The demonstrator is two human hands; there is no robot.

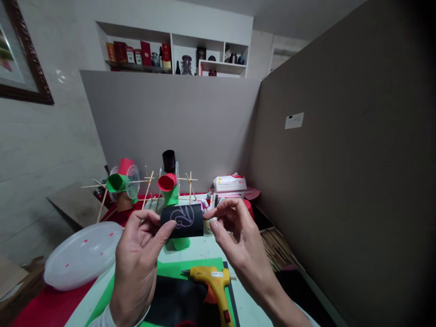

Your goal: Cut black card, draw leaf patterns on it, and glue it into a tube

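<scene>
A short black paper tube [196,221] with a pale looping line drawing lies sideways between my hands, above the table. Its left end is pinched by my left hand [139,247], thumb across the front and fingers behind. My right hand [240,240] is at the tube's right end, with bent fingers and thumb apart. One fingertip is at the tube's edge; whether it touches cannot be made out. Below lies a yellow hot glue gun [218,285], nozzle to the left, on green sheets [204,263] and black material [170,295].
Behind stand two stick-and-tube constructions with red and green paper tubes [167,182] [116,182]. A translucent plastic lid [81,259] rests at left. Markers [213,200] and a tissue pack [230,183] are farther back. Thin sticks [279,250] lie beside the grey partition [340,181] at right.
</scene>
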